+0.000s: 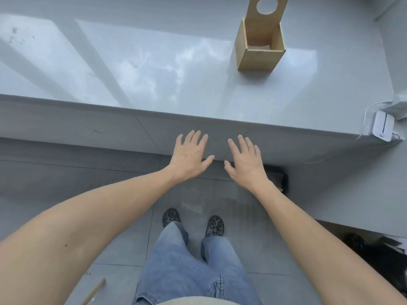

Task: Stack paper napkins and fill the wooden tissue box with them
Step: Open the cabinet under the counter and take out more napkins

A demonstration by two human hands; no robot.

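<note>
Glossy grey counter (154,62) | wooden tissue box (259,51) open | left hand (189,157), right hand (244,161) fingers spread wide

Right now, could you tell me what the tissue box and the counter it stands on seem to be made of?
The tissue box looks like light plywood or thin board: tan, matt, unpainted, with flat panels and a round hole cut in its raised lid. The counter seems a pale grey polished stone or solid surface: it is glossy enough to mirror sky and window bars.

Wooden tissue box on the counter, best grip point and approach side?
Grip the wooden tissue box by its left and right outer walls, coming from the near side at mid-height. It stands upright with flat walls and an open top, and the lid rises behind, blocking the far side.
</note>
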